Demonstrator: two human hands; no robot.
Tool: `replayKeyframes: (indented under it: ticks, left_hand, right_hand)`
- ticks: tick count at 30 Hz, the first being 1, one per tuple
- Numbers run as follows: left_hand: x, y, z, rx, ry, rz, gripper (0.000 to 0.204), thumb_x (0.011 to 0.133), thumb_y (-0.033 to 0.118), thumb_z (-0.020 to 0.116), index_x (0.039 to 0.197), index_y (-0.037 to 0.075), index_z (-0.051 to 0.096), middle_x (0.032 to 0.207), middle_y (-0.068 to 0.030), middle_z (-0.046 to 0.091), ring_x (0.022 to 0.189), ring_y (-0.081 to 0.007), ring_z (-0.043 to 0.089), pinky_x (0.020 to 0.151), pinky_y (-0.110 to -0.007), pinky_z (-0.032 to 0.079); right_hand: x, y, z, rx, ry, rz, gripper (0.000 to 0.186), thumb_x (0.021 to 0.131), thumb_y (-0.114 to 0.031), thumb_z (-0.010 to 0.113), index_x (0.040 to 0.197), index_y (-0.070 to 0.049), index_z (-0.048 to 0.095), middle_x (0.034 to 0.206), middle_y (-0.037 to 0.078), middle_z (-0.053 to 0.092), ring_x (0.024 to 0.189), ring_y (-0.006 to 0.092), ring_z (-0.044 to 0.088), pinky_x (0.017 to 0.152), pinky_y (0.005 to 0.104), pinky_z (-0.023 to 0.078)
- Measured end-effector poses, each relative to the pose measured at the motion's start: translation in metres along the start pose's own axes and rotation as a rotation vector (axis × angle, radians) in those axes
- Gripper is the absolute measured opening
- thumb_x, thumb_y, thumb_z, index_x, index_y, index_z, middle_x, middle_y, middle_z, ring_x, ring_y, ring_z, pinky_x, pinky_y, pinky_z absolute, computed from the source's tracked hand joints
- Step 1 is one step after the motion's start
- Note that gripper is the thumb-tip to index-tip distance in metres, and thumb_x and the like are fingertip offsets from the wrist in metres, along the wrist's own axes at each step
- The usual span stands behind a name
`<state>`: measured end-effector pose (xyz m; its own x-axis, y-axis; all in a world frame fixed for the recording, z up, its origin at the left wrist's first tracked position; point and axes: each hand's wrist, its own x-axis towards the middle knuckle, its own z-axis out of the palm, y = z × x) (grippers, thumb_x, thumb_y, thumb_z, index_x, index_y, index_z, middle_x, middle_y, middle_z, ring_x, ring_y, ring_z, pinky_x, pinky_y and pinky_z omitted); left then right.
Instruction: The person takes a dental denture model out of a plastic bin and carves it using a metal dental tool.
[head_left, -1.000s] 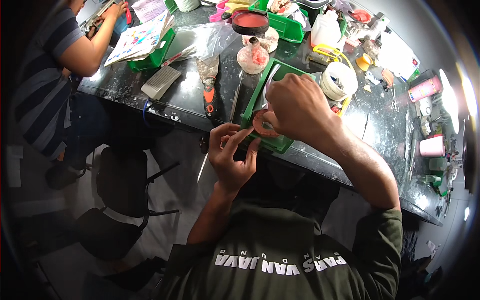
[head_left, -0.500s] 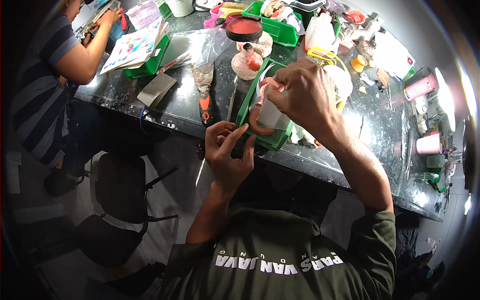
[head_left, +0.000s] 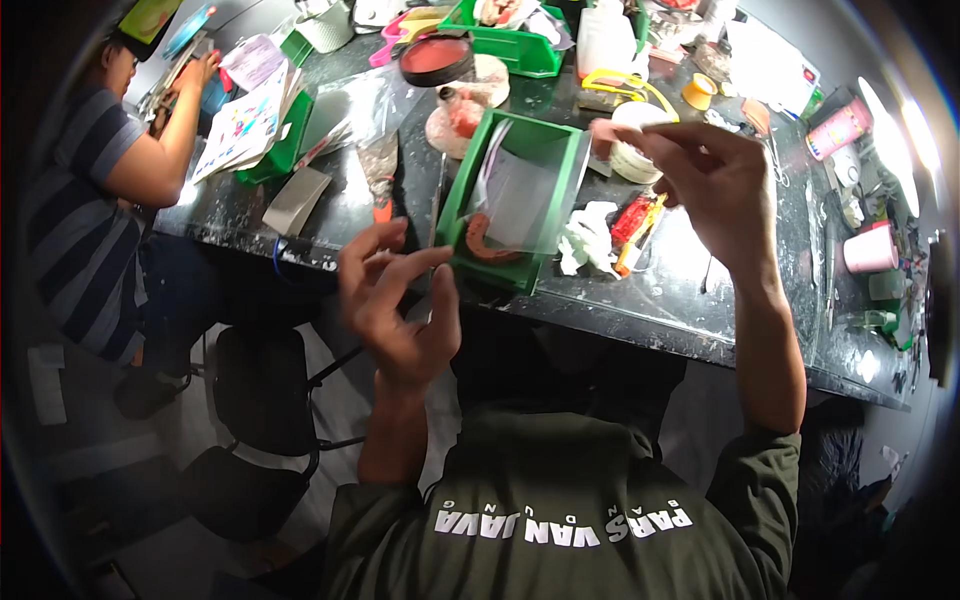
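My right hand (head_left: 722, 195) is raised right of a green bin (head_left: 452, 215), its fingers pinched together on a small pink piece (head_left: 604, 138) at the bin's far right side. The piece's full shape does not show. Inside the bin, a curved reddish-pink arch-shaped piece (head_left: 480, 240) lies near the front end, with a clear plastic sheet (head_left: 535, 200) over and beside it. My left hand (head_left: 405, 310) hovers at the bin's near left corner and the table edge, fingers apart and holding nothing.
Right of the bin are crumpled white tissue (head_left: 587, 240), a red-and-yellow tool (head_left: 635, 228) and a white round container (head_left: 635, 160). A scraper (head_left: 379, 170) lies to its left. Behind stands a dark round pan (head_left: 436, 60). Another person (head_left: 120, 150) works at far left.
My right hand has moved right, out of the bin, with the pink piece. My left hand has drawn away to the left. The view has shifted slightly.
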<state>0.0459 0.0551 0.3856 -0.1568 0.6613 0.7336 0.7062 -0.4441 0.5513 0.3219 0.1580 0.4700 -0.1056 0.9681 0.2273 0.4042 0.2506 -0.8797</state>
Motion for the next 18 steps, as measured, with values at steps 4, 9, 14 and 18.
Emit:
replayKeyframes:
  ticks: [4, 9, 14, 18]
  left_hand:
    - [0.005, 0.061, 0.005, -0.330, -0.152, 0.019, 0.018, 0.075, 0.002, 0.074, 0.093, 0.002, 0.076, 0.105, -0.0153, 0.064, 0.080, -0.0214, 0.062, 0.070, -0.030, 0.052]
    - [0.000, 0.107, 0.076, -0.528, -0.547, -0.077, 0.049, 0.078, 0.001, 0.072, 0.126, -0.005, 0.062, 0.119, -0.0198, 0.064, 0.104, -0.0258, 0.064, 0.088, -0.033, 0.054]
    - [0.005, 0.104, 0.163, -0.941, -0.586, -0.447, 0.057, 0.097, 0.002, 0.065, 0.147, -0.009, 0.041, 0.133, -0.0195, 0.060, 0.119, -0.0207, 0.060, 0.102, -0.032, 0.049]
    - [0.025, 0.112, 0.193, -1.015, -0.620, -0.540, 0.042, 0.097, 0.001, 0.066, 0.137, -0.008, 0.055, 0.118, -0.0152, 0.071, 0.107, -0.0172, 0.068, 0.095, -0.029, 0.054]
  right_hand:
    - [-0.026, 0.057, -0.056, 0.342, -0.213, 0.242, 0.031, 0.102, -0.025, 0.059, 0.106, -0.001, 0.078, 0.076, 0.003, 0.068, 0.064, 0.0080, 0.064, 0.061, 0.0241, 0.056]
    - [-0.050, 0.106, -0.072, 0.618, -0.329, 0.589, 0.036, 0.103, -0.029, 0.058, 0.103, 0.003, 0.076, 0.086, 0.007, 0.072, 0.065, 0.0100, 0.062, 0.058, 0.0239, 0.053]
    - [-0.051, 0.112, -0.080, 0.859, -0.232, 0.659, 0.027, 0.099, -0.021, 0.063, 0.098, 0.005, 0.071, 0.080, 0.013, 0.071, 0.055, 0.0128, 0.061, 0.046, 0.0218, 0.048]
    - [-0.040, 0.128, -0.095, 0.868, -0.288, 0.666, 0.026, 0.099, -0.023, 0.062, 0.101, 0.002, 0.070, 0.076, 0.009, 0.067, 0.059, 0.0146, 0.065, 0.050, 0.0241, 0.050]
